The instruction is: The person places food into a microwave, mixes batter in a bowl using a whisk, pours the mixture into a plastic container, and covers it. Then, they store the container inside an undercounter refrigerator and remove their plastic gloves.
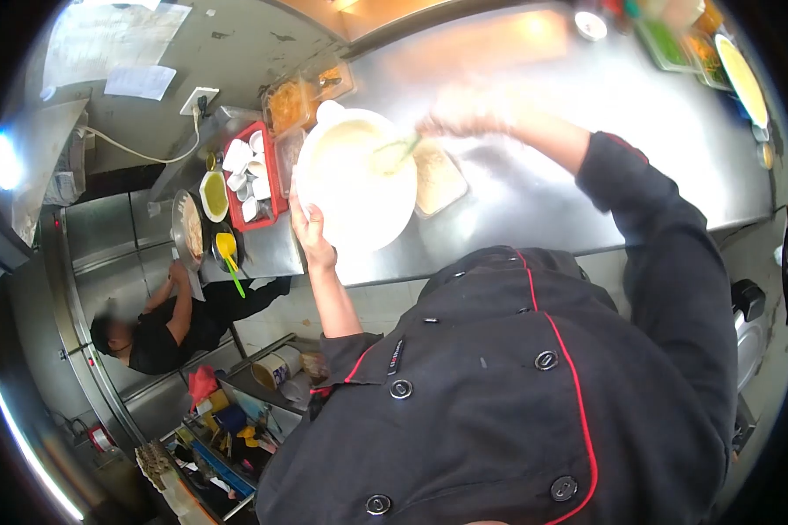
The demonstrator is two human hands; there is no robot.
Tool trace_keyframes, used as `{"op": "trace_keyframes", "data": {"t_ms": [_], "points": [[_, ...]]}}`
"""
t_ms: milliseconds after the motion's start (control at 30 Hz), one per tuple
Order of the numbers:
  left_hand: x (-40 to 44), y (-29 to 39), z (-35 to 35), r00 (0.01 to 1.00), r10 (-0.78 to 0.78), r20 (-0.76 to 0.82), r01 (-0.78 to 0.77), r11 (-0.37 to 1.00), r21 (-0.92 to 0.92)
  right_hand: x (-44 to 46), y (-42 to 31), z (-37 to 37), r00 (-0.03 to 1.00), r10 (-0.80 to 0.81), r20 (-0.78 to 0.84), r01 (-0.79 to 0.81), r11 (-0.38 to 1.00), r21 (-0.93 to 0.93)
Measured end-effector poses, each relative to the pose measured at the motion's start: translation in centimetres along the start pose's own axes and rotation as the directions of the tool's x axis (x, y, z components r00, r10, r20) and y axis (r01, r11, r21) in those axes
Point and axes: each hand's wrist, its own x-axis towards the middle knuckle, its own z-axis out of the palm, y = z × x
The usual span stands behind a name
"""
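Observation:
A large white bowl [359,214] stands on the steel counter and holds a pale, creamy mass. My left hand [311,229] grips its near left side, thumb by the rim and fingers along the outer wall. Above the bowl's right edge, my right hand [468,112] is closed around a pale green spatula-like utensil [400,150], whose end dips into the bowl. Motion and glare blur that hand and the utensil's exact shape. Close to the bowl's right side sits a clear rectangular container [438,179] with pale contents.
Left of the bowl are a red basket [280,188] of white cups and a tub of shredded orange food [291,107]. A yellow-and-green utensil [228,249] lies past the basket. Food containers [665,44] line the far right counter [674,157]. Another person [179,328] works at the left.

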Motion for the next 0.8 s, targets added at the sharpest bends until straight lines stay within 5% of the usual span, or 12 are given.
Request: {"op": "trace_keyframes", "data": {"t_ms": [133,233,367,533,633,733,800], "points": [[0.0,-0.4,-0.5,1.000,0.009,-0.014,-0.008,0.999,0.048,-1.5,-0.4,6.2,0.966,-0.164,-0.202,0.190,0.975,0.119],[-0.4,0.2,0.2,1.000,-0.003,0.009,0.003,1.000,-0.014,-2.4,-1.3,6.3,0.950,-0.006,-0.311,0.086,0.966,0.245],[-0.2,0.9,1.7,0.998,-0.020,0.053,0.021,1.000,-0.018,-2.2,-3.2,5.7,0.828,0.000,-0.561,0.325,0.815,0.479],[0.7,-0.5,1.5,0.997,0.056,0.046,-0.057,0.998,0.034,-5.7,-11.6,6.2,0.804,0.087,-0.588,0.294,0.802,0.521],[0.7,-0.9,1.2,1.000,0.027,-0.012,-0.027,0.999,-0.022,-7.4,-10.6,6.7,0.961,0.159,-0.224,-0.011,0.838,0.545],[0.6,-0.5,1.7,1.000,0.027,0.004,-0.027,0.999,-0.018,-7.7,-8.9,5.0,0.973,0.202,-0.113,-0.100,0.806,0.584],[0.6,-0.9,1.9,0.999,0.053,0.000,-0.053,0.998,0.012,-7.9,-9.9,5.4,0.955,0.174,-0.241,0.008,0.796,0.605]]}}
